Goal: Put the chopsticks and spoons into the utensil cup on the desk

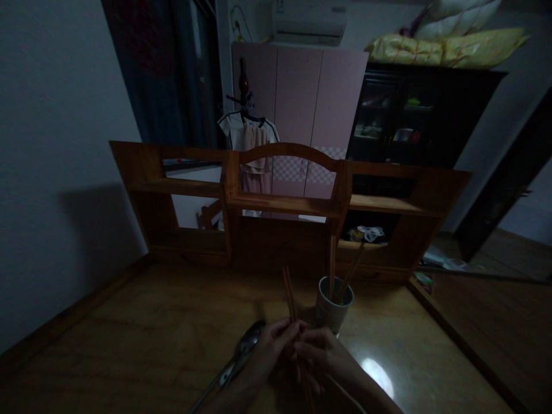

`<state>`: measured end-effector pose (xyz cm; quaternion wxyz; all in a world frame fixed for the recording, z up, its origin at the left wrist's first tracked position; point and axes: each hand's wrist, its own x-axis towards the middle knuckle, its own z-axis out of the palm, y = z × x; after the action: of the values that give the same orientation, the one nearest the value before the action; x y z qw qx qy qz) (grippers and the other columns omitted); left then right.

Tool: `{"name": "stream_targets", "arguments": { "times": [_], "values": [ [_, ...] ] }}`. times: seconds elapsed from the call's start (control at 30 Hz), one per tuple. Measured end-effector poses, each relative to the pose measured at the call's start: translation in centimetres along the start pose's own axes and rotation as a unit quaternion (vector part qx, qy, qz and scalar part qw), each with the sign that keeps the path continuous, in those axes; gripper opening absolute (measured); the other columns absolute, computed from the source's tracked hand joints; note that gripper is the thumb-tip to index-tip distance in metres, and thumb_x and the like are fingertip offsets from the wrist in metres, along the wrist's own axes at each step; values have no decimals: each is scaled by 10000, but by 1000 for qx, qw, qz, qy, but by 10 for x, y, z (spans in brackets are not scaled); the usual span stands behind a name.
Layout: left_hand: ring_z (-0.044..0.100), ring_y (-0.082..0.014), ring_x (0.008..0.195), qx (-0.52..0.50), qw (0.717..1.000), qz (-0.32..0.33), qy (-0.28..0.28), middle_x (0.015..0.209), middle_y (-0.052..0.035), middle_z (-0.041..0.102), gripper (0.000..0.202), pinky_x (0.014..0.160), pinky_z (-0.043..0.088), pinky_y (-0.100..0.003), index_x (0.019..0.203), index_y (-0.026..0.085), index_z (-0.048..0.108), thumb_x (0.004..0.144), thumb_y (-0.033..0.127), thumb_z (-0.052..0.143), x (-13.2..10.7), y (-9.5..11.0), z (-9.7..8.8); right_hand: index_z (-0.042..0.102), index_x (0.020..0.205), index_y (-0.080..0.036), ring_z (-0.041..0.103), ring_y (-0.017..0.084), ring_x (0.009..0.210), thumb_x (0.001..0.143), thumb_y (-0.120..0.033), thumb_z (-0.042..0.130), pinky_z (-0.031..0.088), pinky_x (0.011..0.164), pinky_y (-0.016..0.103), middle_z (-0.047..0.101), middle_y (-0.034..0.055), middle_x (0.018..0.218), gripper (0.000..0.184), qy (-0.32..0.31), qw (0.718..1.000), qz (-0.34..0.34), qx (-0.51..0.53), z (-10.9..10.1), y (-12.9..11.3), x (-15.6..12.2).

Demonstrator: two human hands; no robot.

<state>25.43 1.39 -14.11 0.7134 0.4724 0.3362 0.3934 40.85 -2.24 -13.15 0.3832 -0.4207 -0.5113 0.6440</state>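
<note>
Over the wooden tabletop (181, 310), my left hand (275, 346) is closed around a pair of chopsticks (289, 293) that point up and away from me. My right hand (325, 352) pinches the same chopsticks a little lower, its fingers touching or almost touching the left ones. Just beyond my right hand stands a pale cup (331, 317) with several more chopsticks (332, 264) leaning in it. Beside my left forearm lie a dark, shiny ladle or spoon (250, 338) and other long-handled utensils, partly hidden by the arm. A thin pale stick or cord shows beneath my right wrist.
A wooden shelf unit (284, 204) with open compartments runs along the table's back edge. The wall (52, 172) borders the left side. A raised wooden rim (457, 345) edges the right. Light reflects brightly off the tabletop near my right forearm. The room is dim.
</note>
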Motion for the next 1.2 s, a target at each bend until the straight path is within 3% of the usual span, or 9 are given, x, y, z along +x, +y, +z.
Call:
{"name": "stream_targets", "arguments": {
  "times": [0.17, 0.47, 0.63, 1.0, 1.2],
  "values": [
    [671, -198, 733, -17, 1000, -9, 1, 874, -95, 705, 476, 628, 511, -261, 1006, 122, 719, 751, 523, 694, 0, -1, 0, 687, 738, -89, 459, 65, 323, 777, -508, 683, 318, 350, 176, 627, 11, 524, 420, 4, 1000, -7, 2, 4, -5, -1],
    [690, -235, 825, -26, 999, -38, -1, 992, -129, 708, 503, 693, 528, -295, 1052, 133, 715, 744, 530, 693, -2, 2, -1, 684, 698, -66, 450, 68, 313, 784, -505, 680, 286, 325, 183, 646, 56, 545, 447, -24, 997, -11, 69, -3, 11, 4],
    [687, -229, 812, -46, 998, -31, -6, 1002, -136, 707, 499, 695, 521, -294, 1040, 125, 722, 737, 522, 705, -1, -1, -1, 661, 636, -90, 431, 62, 311, 784, -473, 680, 263, 330, 187, 612, 23, 498, 412, -17, 998, -4, 63, -5, 11, 4],
    [672, -202, 817, -68, 998, -13, -4, 978, -127, 711, 449, 677, 505, -238, 982, 108, 735, 747, 490, 714, -3, 1, 2, 722, 767, -53, 437, 71, 306, 784, -433, 689, 266, 337, 193, 607, 26, 502, 382, -3, 997, 8, 81, -2, 11, 5],
    [614, -130, 626, -60, 998, -10, -2, 805, -81, 696, 437, 582, 478, -219, 992, 109, 729, 773, 485, 688, -2, 1, 3, 716, 783, -51, 458, 79, 305, 799, -403, 648, 269, 308, 185, 624, 38, 522, 360, -11, 993, -1, 113, -2, 15, 8]
  ]
}}
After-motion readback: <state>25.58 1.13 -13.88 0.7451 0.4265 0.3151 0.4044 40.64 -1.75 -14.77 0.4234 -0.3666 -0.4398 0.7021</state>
